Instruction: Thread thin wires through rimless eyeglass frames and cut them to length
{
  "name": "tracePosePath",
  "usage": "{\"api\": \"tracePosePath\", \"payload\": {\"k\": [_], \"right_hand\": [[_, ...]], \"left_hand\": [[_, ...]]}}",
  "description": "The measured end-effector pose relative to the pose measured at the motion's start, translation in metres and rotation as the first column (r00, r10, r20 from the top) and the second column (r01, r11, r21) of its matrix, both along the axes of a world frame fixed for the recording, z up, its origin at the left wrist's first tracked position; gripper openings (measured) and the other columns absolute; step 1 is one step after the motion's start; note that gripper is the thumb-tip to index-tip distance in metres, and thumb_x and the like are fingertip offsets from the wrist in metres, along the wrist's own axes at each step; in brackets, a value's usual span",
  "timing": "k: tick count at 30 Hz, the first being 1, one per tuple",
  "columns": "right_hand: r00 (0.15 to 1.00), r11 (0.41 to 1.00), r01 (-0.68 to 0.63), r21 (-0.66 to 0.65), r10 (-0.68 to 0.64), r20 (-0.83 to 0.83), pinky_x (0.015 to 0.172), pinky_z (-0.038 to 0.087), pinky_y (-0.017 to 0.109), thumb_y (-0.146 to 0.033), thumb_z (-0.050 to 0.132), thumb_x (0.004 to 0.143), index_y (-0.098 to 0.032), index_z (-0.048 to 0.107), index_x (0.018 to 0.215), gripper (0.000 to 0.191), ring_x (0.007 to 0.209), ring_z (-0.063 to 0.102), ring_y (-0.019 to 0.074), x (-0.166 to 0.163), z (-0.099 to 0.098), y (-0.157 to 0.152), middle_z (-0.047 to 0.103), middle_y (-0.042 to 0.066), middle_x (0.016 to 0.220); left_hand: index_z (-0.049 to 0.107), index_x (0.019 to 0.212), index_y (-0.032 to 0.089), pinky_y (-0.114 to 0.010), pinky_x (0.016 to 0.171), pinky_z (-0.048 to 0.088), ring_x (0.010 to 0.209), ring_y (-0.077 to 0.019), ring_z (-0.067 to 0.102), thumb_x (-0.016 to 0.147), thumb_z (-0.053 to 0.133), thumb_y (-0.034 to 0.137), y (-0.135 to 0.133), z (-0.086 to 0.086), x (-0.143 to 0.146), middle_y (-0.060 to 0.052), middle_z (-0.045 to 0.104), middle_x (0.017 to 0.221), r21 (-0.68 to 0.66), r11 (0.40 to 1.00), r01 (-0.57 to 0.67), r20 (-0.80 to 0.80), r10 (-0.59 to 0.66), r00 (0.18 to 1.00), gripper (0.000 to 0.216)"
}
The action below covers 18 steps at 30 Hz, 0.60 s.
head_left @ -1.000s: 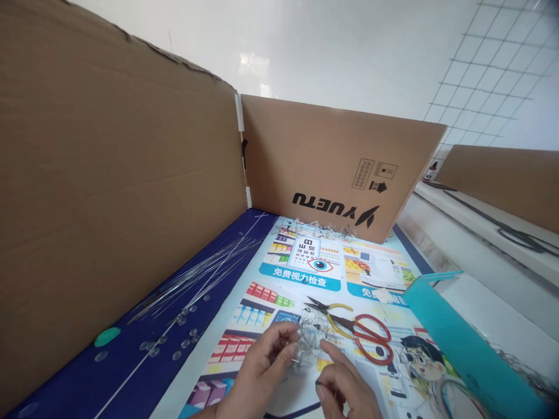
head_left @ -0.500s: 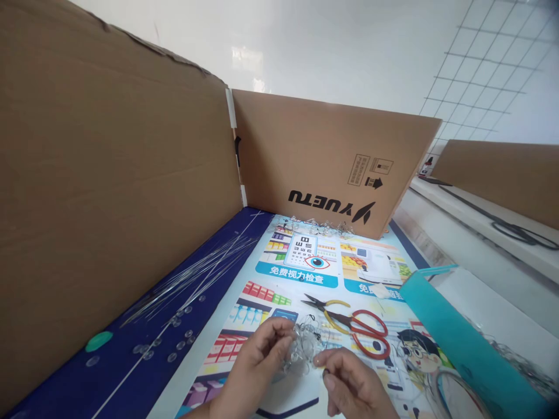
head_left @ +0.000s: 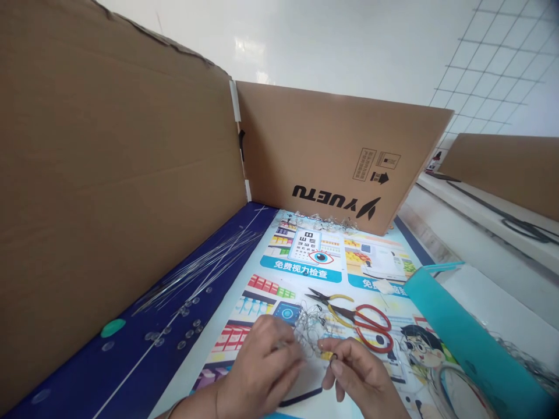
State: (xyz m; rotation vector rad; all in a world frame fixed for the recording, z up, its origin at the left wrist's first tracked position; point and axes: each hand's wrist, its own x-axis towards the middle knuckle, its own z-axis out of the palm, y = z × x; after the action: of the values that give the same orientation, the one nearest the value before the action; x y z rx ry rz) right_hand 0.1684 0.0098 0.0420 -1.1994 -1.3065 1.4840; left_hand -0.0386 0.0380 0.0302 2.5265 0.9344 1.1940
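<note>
My left hand [head_left: 262, 366] is closed, its fingers curled over the left side of a tangle of thin wire with clear beads [head_left: 311, 331] on the printed poster mat [head_left: 301, 273]. My right hand [head_left: 360, 378] pinches the tangle's right edge between thumb and forefinger. Just beyond the tangle lie yellow-handled pliers [head_left: 328, 302] and red-handled scissors [head_left: 369, 327], untouched.
Tall cardboard walls [head_left: 109, 174] close off the left and back. A bundle of straight wires [head_left: 205, 265], loose clear beads [head_left: 183, 331] and a green disc [head_left: 112, 327] lie on the blue strip at left. A teal bag [head_left: 458, 337] stands at right, with more wire beside it.
My left hand has turned palm down over the tangle and closed. My right hand moved up to pinch the tangle's right edge. The view shifted slightly.
</note>
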Motion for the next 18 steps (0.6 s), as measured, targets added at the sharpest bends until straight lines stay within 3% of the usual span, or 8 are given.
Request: {"api": "tracePosePath", "payload": {"k": [5,12,18], "right_hand": [[1.000,1.000,-0.014,0.007,0.015,-0.022,0.052,0.041,0.023,-0.048,0.058,0.077,-0.016,0.051,0.073,0.034,0.056,0.055,0.0085,0.001,-0.001,0.000,0.059,0.012,0.110],[0.999,0.999,-0.031,0.013,0.032,-0.026,0.052,0.041,0.023,-0.049,0.058,0.077,-0.016,0.050,0.073,0.034,0.058,0.057,0.0104,0.000,-0.002,0.001,0.062,0.010,0.099],[0.999,0.999,-0.040,0.020,0.040,0.027,0.054,0.041,0.024,-0.049,0.057,0.077,-0.016,0.052,0.074,0.033,0.059,0.057,0.0110,0.002,0.002,0.002,0.063,0.010,0.098]], "left_hand": [[0.058,0.084,0.017,-0.035,0.064,0.031,0.068,-0.0177,0.047,0.081,0.054,0.018,-0.003,0.004,0.007,-0.003,0.059,0.073,0.183,0.983,-0.002,-0.257,0.050,0.965,0.005],[0.059,0.092,0.016,-0.033,0.062,0.028,0.067,-0.0171,0.046,0.082,0.045,0.008,0.003,-0.003,0.008,-0.004,0.060,0.075,0.157,0.987,-0.027,-0.302,0.074,0.951,0.018],[0.060,0.084,0.017,-0.032,0.059,0.027,0.064,-0.0172,0.046,0.081,0.046,0.009,0.006,0.001,0.012,-0.003,0.056,0.067,0.165,0.981,-0.098,-0.334,0.149,0.931,0.017]]}}
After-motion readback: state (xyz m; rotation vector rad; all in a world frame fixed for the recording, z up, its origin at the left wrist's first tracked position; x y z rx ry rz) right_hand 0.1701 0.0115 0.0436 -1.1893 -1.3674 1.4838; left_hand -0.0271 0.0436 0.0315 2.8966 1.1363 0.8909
